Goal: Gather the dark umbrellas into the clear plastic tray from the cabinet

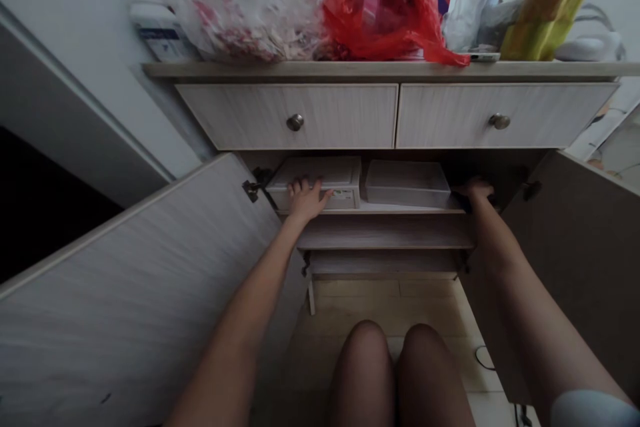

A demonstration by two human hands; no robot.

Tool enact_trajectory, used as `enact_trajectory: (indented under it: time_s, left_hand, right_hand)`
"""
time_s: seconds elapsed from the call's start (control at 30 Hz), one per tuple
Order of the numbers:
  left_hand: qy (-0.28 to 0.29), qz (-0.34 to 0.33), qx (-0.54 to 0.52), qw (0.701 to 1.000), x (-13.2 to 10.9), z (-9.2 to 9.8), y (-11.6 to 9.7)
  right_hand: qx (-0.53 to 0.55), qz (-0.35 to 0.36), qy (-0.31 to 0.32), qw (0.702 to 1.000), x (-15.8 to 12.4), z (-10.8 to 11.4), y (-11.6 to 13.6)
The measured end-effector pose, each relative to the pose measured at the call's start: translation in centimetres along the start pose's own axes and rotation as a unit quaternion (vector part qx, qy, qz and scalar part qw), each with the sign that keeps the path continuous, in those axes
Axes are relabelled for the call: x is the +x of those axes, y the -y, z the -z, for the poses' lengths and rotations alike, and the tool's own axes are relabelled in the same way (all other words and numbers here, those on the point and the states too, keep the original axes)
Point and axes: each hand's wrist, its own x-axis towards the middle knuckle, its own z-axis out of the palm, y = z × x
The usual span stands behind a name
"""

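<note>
My left hand (pixel 306 199) lies with spread fingers on the top front edge of a white lidded box (pixel 325 170), which has a small label on its front. This box stands on the left of the cabinet's upper shelf (pixel 390 209). Beside it is a translucent plastic box (pixel 407 183). My right hand (pixel 477 188) reaches into the dark right end of the same shelf, just right of the plastic box. Its fingers sink into shadow near something dark, and I cannot make out whether they grip it.
Both cabinet doors, left (pixel 165 280) and right (pixel 560 247), stand open around my arms. Two closed drawers with knobs (pixel 295 122) sit above. On the cabinet top are a clear bag (pixel 260 20), a red plastic bag (pixel 385 7) and a yellow packet (pixel 543 20). My knees (pixel 370 353) are below.
</note>
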Motion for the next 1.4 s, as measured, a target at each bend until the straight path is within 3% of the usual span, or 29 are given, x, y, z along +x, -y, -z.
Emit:
enact_trajectory:
  time_s: [0.1,0.23,0.3,0.4,0.53,0.67,0.77,0.87,1.0,1.07,1.2,1.4]
  left_hand:
    - [-0.007,0.002,0.004,1.000,-0.1,0.1,-0.1]
    - [-0.003,0.001,-0.002,1.000,-0.2,0.2,-0.1]
    - [0.001,0.000,-0.009,1.000,-0.2,0.2,-0.1]
    - [0.006,-0.001,-0.015,1.000,-0.1,0.1,0.0]
    - [0.003,-0.003,-0.009,1.000,0.0,0.0,0.1]
    - [0.008,-0.001,-0.001,1.000,0.0,0.2,0.0]
    - [0.013,0.000,0.005,1.000,0.0,0.4,0.0]
    - [0.006,0.001,0.013,1.000,-0.1,0.5,-0.1]
    - [0.010,0.000,0.006,1.000,-0.2,0.5,-0.1]
    - [0.012,0.000,0.000,1.000,-0.1,0.5,-0.1]
    - [0.014,0.001,-0.006,1.000,0.1,0.2,0.0]
    - [0.017,0.004,-0.004,1.000,0.1,0.1,0.0]
  right_hand:
    - [-0.006,-0.049,0.040,0.998,0.5,-0.5,0.6]
    - [0.017,-0.006,-0.007,1.000,0.1,-0.2,0.5]
    - [0.049,0.048,-0.081,0.994,-1.0,0.1,0.2]
    - [0.099,0.170,-0.181,0.964,-3.8,0.1,0.1]
    - [0.059,0.388,-0.122,0.912,-7.1,-0.9,0.7]
    - [0.023,0.451,-0.073,0.889,-7.1,-1.5,1.5]
    - [0.023,0.456,-0.063,0.888,-6.6,-1.1,2.1]
    - [0.025,0.433,-0.095,0.896,-6.9,-0.9,1.8]
    - [0.041,0.247,-0.190,0.949,-7.5,-1.6,-0.8]
    - [0.030,0.178,-0.182,0.967,-7.6,-2.3,-2.5]
    - [0.016,0.164,-0.134,0.977,-7.2,-3.7,-4.1]
    - [0.040,0.153,-0.132,0.979,-7.1,-3.4,-2.8]
